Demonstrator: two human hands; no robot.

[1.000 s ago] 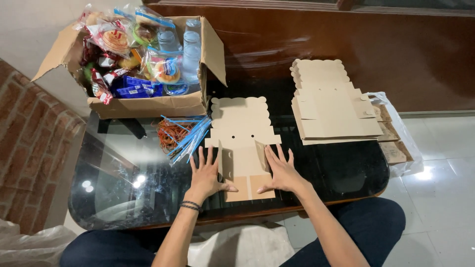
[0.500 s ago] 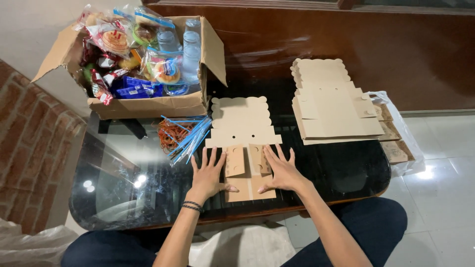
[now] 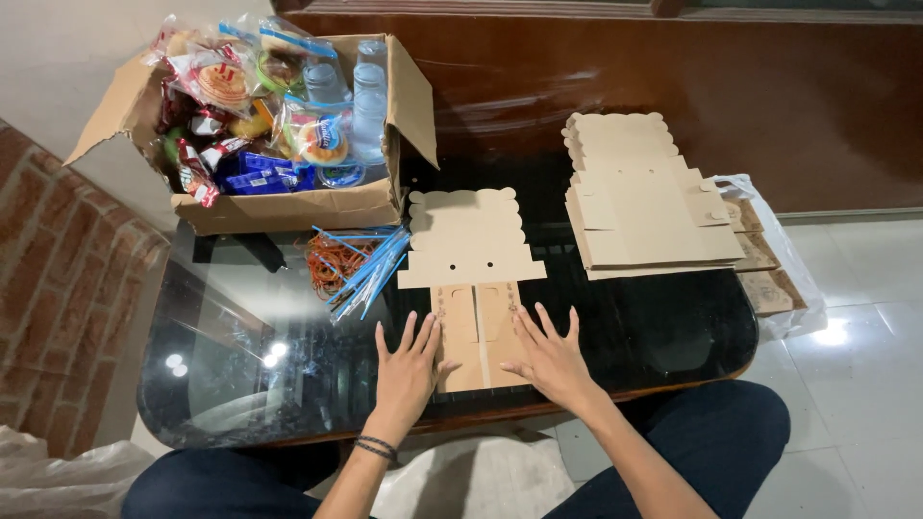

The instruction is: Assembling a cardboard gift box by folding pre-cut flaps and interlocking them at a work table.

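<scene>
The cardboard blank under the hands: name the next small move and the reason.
Probably press along both inner folds to crease them. The cardboard blank lies on the glass table, its two near flaps folded inward, meeting at the middle; the left hand and right hand rest flat beside them.

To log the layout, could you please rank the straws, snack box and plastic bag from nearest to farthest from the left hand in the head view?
From the left hand:
1. Straws, just ahead.
2. Snack box, far left.
3. Plastic bag, far right.
</scene>
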